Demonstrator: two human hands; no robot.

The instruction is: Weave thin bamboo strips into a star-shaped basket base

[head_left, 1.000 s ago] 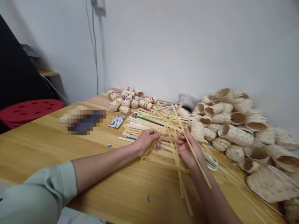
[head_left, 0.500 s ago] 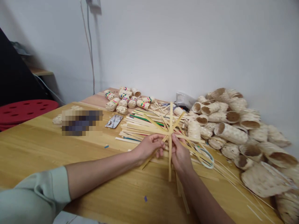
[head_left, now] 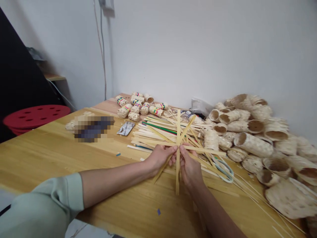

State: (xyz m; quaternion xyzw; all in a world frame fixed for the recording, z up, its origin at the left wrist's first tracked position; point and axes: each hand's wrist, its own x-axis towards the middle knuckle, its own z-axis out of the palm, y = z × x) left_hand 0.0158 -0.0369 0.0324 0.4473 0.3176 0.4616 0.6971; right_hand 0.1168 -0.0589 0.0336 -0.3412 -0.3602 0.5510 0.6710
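1. Strips (head_left: 178,129), pale and flat, are held crossed like a star over the wooden table (head_left: 111,195), with the crossing pinched right between both hands.
2. One strip is lined up 12-to-6, another is laid roughly 9-to-3, and others are fanned out toward 1 o'clock and between 7 and 8.
3. Left hand (head_left: 159,160) is parked at 8 o'clock from the crossing, thumb and fingers clamped on the strips, some fingers tucked underneath.
4. Right hand (head_left: 192,165) is set between 4 and 5 o'clock, also clamped on the strips, thumb on top, fingertips partly hidden. The thumbs are nearly touching.
5. Messy pile of loose strips (head_left: 148,135), a few of them coloured, is spread out at 10 o'clock.
6. Small woven tubes (head_left: 156,110) with bright bands are bunched between 10 and 11, and a silvery packet (head_left: 125,128) is left between 9 and 10.
7. Plain woven tubes (head_left: 256,145), loads of them, are heaped around 3 o'clock.
8. Pale looped handle (head_left: 231,175) is half buried near 4, and a blue scrap (head_left: 158,211) is dropped near 7.
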